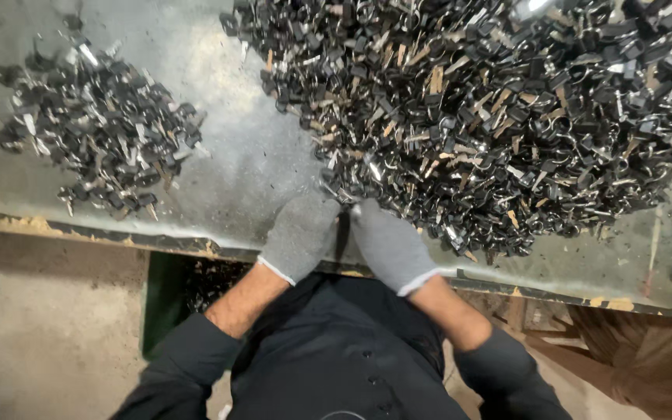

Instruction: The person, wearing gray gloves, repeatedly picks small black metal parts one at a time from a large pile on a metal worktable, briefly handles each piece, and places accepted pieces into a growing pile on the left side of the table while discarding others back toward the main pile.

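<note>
While both gloved hands meet at the table (258, 167) edge, the left hand (299, 236) and right hand (390, 245) pinch one small metal piece (345, 205) between their fingertips, just at the near fringe of the big pile (491, 109). Its long axis cannot be made out; it is mostly hidden. Two heaps lie on the table: the big pile ahead and a small pile (99, 128) well apart at left, their pieces too many to count.
</note>
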`<act>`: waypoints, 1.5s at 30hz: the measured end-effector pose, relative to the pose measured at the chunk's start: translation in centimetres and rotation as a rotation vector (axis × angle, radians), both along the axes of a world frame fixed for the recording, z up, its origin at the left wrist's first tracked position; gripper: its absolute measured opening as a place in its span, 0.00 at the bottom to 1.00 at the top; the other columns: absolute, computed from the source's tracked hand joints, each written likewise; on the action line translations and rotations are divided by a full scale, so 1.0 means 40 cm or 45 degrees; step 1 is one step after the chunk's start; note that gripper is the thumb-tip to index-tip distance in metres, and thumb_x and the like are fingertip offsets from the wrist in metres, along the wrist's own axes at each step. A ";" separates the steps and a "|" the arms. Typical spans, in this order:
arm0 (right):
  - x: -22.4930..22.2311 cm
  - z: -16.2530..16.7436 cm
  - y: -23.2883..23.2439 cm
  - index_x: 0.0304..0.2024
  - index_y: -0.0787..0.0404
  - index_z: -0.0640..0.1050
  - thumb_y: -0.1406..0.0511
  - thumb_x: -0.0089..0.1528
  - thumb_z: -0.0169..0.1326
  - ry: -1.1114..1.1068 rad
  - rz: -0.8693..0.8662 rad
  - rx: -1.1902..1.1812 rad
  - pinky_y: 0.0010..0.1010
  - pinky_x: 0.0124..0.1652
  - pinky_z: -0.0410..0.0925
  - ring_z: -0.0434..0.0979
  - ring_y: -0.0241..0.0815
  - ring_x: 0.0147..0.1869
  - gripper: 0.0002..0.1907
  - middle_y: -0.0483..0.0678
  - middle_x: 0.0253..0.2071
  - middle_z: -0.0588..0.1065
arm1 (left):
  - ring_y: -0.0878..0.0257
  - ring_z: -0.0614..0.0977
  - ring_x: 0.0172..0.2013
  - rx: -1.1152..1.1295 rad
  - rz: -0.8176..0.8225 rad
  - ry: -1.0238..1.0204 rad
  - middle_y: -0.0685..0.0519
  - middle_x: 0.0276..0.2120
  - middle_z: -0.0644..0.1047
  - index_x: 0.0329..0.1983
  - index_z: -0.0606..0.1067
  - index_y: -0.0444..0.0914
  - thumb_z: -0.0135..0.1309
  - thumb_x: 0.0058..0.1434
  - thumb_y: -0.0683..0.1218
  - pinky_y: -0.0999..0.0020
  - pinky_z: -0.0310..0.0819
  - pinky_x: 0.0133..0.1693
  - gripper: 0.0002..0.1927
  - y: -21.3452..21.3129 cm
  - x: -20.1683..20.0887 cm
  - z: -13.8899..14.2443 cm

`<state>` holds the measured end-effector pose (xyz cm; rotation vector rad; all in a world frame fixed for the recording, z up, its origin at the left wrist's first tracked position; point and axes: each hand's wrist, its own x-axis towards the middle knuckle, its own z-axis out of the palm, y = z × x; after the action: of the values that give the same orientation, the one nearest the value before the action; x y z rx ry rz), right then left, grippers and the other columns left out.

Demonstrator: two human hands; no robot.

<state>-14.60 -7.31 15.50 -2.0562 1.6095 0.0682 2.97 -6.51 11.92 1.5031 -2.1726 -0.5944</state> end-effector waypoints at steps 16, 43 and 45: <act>0.005 -0.036 0.042 0.47 0.67 0.70 0.63 0.68 0.49 0.165 0.100 -0.273 0.43 0.27 0.75 0.83 0.55 0.30 0.12 0.58 0.34 0.78 | 0.44 0.78 0.37 -0.149 -0.001 0.046 0.43 0.34 0.76 0.39 0.75 0.36 0.56 0.56 0.39 0.49 0.73 0.40 0.07 0.022 -0.001 -0.044; -0.011 -0.021 -0.034 0.51 0.66 0.69 0.58 0.68 0.49 -0.162 -0.030 0.332 0.50 0.39 0.74 0.82 0.64 0.39 0.17 0.66 0.35 0.80 | 0.47 0.81 0.35 -0.147 0.115 0.093 0.47 0.34 0.78 0.48 0.76 0.39 0.61 0.54 0.40 0.51 0.75 0.37 0.17 0.020 0.004 -0.004; -0.006 -0.009 -0.027 0.53 0.65 0.69 0.59 0.70 0.48 -0.003 0.067 0.293 0.46 0.37 0.76 0.83 0.58 0.38 0.16 0.63 0.38 0.79 | 0.48 0.81 0.30 -0.032 0.201 0.061 0.47 0.30 0.78 0.56 0.77 0.38 0.63 0.53 0.42 0.52 0.75 0.34 0.25 0.018 0.007 0.003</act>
<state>-14.83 -8.38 15.15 -1.9194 1.4717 0.2573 3.23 -5.78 12.03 1.6117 -1.9957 -0.5416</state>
